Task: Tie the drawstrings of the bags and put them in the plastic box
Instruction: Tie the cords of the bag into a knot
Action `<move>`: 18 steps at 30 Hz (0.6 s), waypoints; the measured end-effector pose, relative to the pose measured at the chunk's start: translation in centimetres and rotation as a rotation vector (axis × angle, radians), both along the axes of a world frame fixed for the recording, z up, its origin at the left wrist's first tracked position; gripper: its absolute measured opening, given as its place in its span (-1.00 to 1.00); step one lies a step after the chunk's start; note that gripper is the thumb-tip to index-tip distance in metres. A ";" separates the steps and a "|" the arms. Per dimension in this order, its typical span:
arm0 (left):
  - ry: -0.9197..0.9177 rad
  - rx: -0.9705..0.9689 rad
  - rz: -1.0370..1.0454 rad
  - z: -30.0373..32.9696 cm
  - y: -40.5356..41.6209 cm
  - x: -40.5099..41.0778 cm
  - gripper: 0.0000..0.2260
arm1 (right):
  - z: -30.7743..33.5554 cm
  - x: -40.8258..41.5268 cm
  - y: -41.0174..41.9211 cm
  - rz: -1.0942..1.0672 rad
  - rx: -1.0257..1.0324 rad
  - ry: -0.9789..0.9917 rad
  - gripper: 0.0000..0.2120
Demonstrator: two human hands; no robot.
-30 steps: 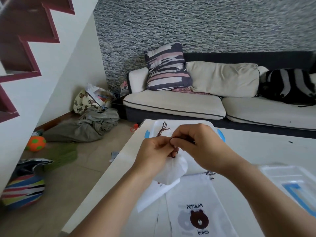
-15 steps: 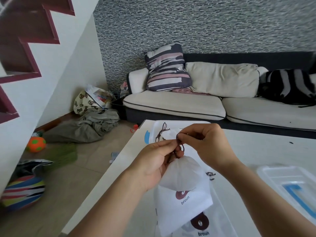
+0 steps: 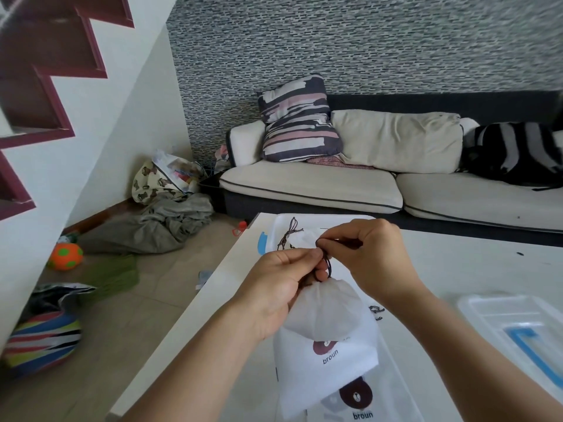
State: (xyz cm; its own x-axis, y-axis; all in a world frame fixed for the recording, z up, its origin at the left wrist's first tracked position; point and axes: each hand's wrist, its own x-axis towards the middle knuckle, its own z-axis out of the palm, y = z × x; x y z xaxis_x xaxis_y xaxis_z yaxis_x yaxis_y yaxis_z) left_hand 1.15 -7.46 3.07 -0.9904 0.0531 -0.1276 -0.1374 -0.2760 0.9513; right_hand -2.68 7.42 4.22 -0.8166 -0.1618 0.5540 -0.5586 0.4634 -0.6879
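Clear plastic box at the table's far edge holds a tied bag; both hands hold another white bag above the table, left hand gripping its gathered neck, right hand pinching the dark drawstring

soft, even daylight, bright on the white tabletop with only faint shadows. wide-angle bending curves the edges; the patterned wall smears with blur toward the upper right.
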 end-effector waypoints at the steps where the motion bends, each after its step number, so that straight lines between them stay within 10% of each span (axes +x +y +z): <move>1: 0.008 -0.010 -0.003 0.0 0.1 0.1 -0.73 | 0.0 0.0 0.0 -0.006 0.013 0.016 -0.90; 7: 0.071 -0.162 0.053 -0.5 0.8 0.1 -0.72 | 0.6 0.0 0.2 0.120 0.032 -0.069 -0.87; 18: -0.012 0.169 0.237 -0.7 -0.5 -1.7 -0.72 | 0.5 0.0 1.0 0.045 -0.076 -0.331 -0.92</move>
